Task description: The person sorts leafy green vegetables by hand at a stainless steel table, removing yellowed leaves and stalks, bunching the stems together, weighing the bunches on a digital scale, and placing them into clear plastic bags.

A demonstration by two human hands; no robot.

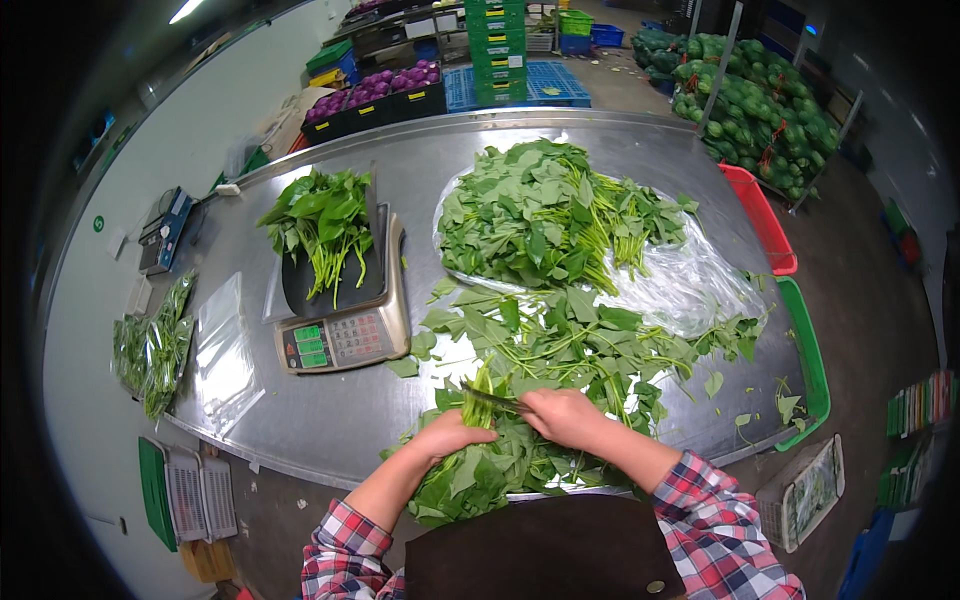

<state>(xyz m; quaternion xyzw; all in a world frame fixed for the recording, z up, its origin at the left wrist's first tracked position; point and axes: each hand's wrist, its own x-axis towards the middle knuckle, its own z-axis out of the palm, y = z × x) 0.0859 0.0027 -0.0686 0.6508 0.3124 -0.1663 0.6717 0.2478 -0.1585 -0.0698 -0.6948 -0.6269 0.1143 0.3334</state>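
Note:
My left hand [453, 436] is closed around a bunch of leafy greens [480, 412], its pale cut stems pointing up and away from me, its leaves hanging toward my apron. In my right hand [562, 416] is a knife [500, 402], its dark blade lying across the stems just above my left fingers. Loose greens [560, 335] spread over the table beyond both hands. Farther back, a large heap of greens [525, 225] rests on clear plastic sheeting [690, 285]. To the left, another bunch of greens [322, 225] lies on a digital scale [345, 340].
Flat clear bags [226, 350] and bagged greens [155, 350] lie at the metal table's left end. A red crate [758, 220] and a green crate [808, 360] border its right edge. Beyond stand stacked green crates [497, 50], purple vegetables [375, 88] and netted green produce [755, 105].

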